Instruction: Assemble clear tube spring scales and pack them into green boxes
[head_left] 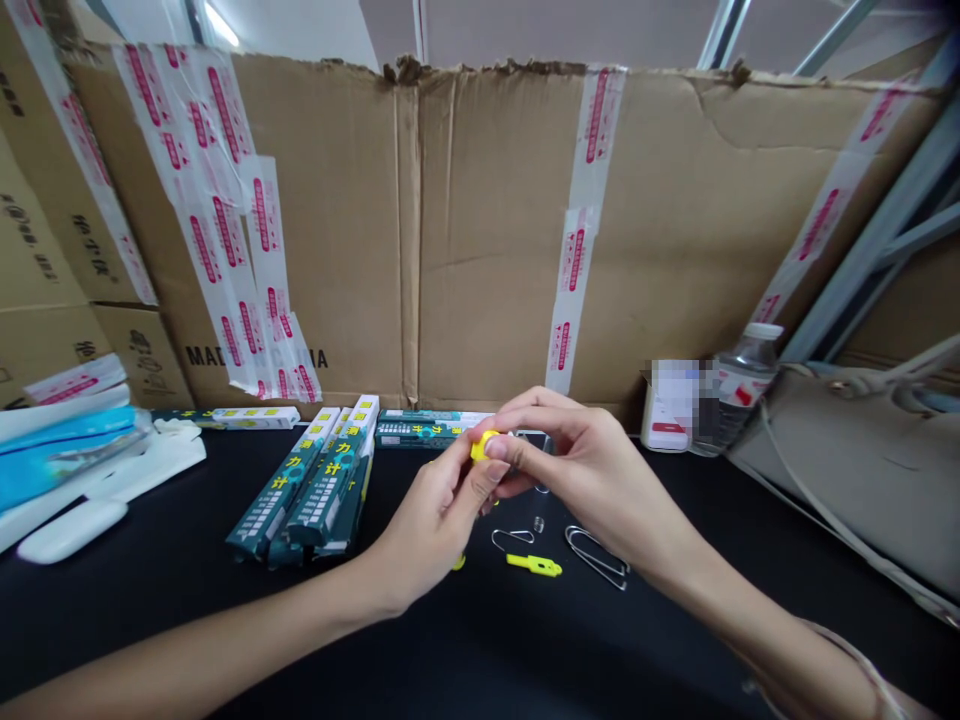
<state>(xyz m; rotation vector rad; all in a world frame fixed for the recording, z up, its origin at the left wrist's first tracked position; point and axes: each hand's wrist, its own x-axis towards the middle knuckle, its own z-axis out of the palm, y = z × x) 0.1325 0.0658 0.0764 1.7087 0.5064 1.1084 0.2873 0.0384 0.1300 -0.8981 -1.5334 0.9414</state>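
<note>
In front of me, my left hand [446,500] and my right hand [574,450] are both closed on a small yellow plastic piece [482,446], held between thumbs and fingertips above the black table. The fingers cover much of it, so its full shape is hidden. On the table below lie a flat bright-yellow plastic part [534,565], a bent wire hook [514,541], a small clear piece [538,524] and some bent metal wire loops [596,557]. Another yellow bit [459,563] peeks out beside my left wrist.
Several dark green boxes [330,500] are stacked left of my hands, with another box [420,431] behind. A cardboard wall [495,250] closes off the back. To the right stand a bottle [739,400], a white pack [667,405] and a beige bag [862,460]; a blue packet [67,450] lies left.
</note>
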